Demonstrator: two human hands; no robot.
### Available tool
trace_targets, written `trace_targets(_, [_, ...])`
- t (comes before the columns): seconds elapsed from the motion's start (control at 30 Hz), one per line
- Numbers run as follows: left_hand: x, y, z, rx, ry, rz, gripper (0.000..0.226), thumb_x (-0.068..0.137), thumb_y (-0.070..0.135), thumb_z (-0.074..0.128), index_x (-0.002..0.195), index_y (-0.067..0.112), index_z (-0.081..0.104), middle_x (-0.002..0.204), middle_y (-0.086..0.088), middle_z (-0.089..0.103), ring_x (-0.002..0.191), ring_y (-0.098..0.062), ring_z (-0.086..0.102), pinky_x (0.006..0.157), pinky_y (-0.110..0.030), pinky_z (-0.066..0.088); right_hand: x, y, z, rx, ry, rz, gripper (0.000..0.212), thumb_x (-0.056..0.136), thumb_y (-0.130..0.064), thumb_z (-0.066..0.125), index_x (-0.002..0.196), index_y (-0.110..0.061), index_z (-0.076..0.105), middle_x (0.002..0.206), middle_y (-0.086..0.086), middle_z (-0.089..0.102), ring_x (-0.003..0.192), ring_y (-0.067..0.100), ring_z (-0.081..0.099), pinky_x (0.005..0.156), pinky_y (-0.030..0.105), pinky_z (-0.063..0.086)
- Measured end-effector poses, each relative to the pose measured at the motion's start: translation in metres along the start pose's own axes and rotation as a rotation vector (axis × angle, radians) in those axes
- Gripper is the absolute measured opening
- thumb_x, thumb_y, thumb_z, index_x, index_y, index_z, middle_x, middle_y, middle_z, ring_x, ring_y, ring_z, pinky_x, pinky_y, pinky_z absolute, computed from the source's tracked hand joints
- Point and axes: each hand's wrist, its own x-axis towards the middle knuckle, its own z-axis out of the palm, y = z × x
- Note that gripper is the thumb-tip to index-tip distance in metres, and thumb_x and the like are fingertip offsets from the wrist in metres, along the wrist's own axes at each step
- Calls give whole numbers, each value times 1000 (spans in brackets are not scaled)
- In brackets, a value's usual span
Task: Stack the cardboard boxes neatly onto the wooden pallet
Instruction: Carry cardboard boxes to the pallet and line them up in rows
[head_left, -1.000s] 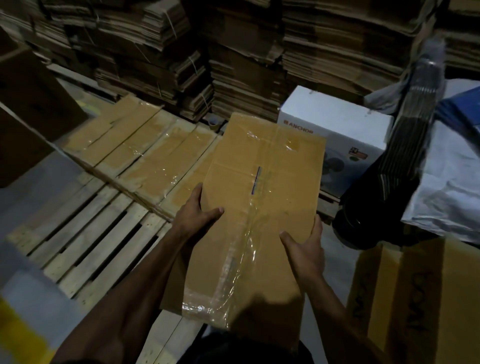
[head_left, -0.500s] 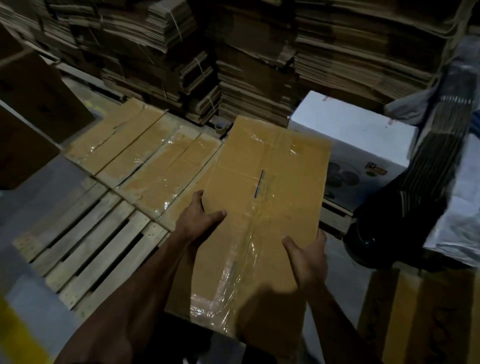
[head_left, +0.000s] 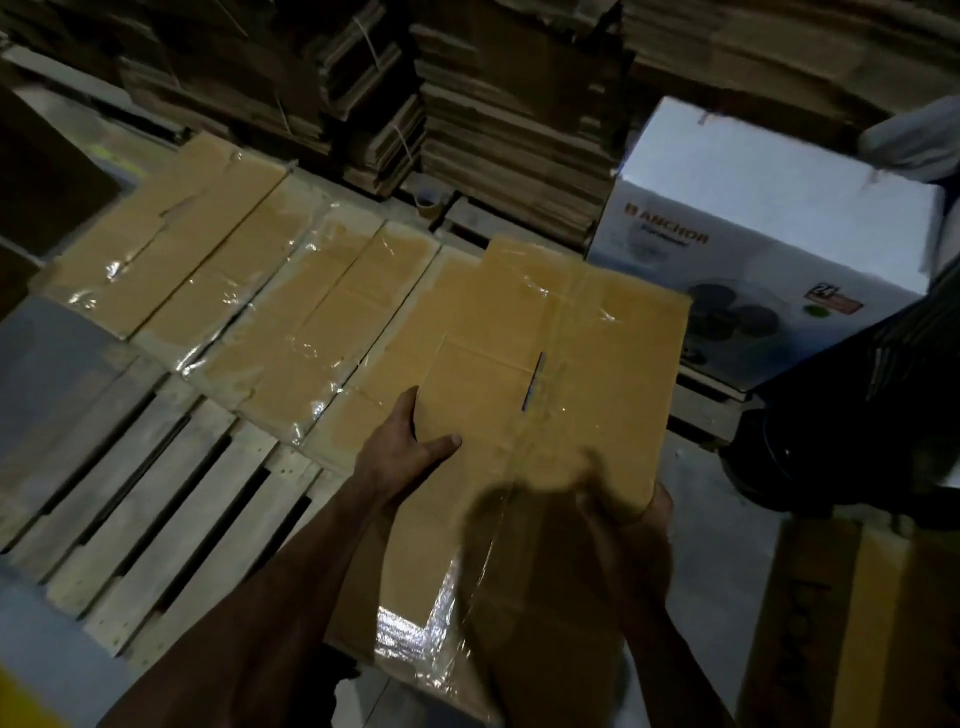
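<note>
I hold a long brown cardboard box (head_left: 561, 364), sealed with clear tape, above the right end of a wooden pallet (head_left: 156, 499). My left hand (head_left: 405, 447) grips its left edge with the thumb lying on the top face. My right hand (head_left: 634, 514) grips the right edge, blurred and partly in shadow. Several similar taped boxes (head_left: 218, 270) lie side by side in a row across the far half of the pallet. The held box hangs over the rightmost one. The near slats of the pallet are bare.
A white printed carton (head_left: 769, 208) stands to the right of the row. Tall piles of flattened cardboard (head_left: 509, 104) rise behind the pallet, with a tape roll (head_left: 431, 202) at their foot. More brown boxes (head_left: 852, 623) sit at the lower right, dark boxes at the far left.
The box has moved forward and down toward the right end of the row on the pallet. My view has dropped closer to the pallet. Both hands keep their grip.
</note>
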Motion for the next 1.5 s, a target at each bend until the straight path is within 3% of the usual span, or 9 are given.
trace_targets(0.13, [46,-39,12,-18,-27,1,111,54,72,69,149,32,29,134,10,58,119,-17,59,102,-44,48,30,28,46,-34,32,26,94,77,-44,82,152,-21,30,136,14,56,120,42,56,94,54,50])
trace_targets(0.3, [92,-81,28,-62,-12,27,110,56,64,73,151,30,29,129,17,56,120,-11,56,107,-41,44,66,59,95,-41,56,-3,95,76,-49,81,152,-25,29,137,11,56,119,40,57,95,59,49])
trace_targets(0.77, [183,-133,57,-9,-94,179,93,65,61,70,145,34,31,138,4,49,127,-20,49,106,-48,44,122,109,160,97,125,18,88,81,-39,79,153,-26,29,147,4,46,132,33,45,93,35,36])
trace_targets(0.9, [198,-139,63,127,-45,213,88,68,72,57,144,33,35,143,3,46,140,-28,28,112,-53,32,134,114,169,105,122,14,87,82,-38,78,152,-26,28,148,3,45,133,32,44,95,36,37])
trace_targets(1.03, [206,-139,69,221,-12,195,103,65,78,48,152,27,27,163,-4,21,151,-30,3,120,-50,15,143,118,173,105,115,14,87,83,-38,77,153,-25,27,149,3,43,132,31,44,92,35,36])
trace_targets(1.2, [214,-139,75,329,22,159,104,68,79,39,154,23,23,164,-7,14,150,-35,-2,118,-54,16,154,120,184,108,77,18,89,84,-38,76,154,-30,22,127,-9,43,113,16,42,93,39,40])
trace_targets(1.27, [216,-145,78,426,9,140,105,74,76,38,156,17,13,165,-9,7,150,-35,-3,120,-53,10,161,117,194,71,61,14,88,84,-41,76,153,-33,21,126,-10,48,112,21,50,93,45,46])
trace_targets(1.37, [214,-157,82,644,-48,185,109,77,73,32,156,8,-5,164,-10,-10,150,-31,-12,120,-44,-1,169,112,202,28,47,41,94,78,-54,73,152,-33,19,136,4,54,118,38,55,96,55,48])
trace_targets(1.5, [210,-165,76,787,-80,228,105,79,72,28,155,9,-8,163,-10,-15,150,-29,-13,120,-43,-1,171,113,196,-14,11,67,96,81,-54,73,153,-38,12,143,3,50,122,37,53,97,55,47])
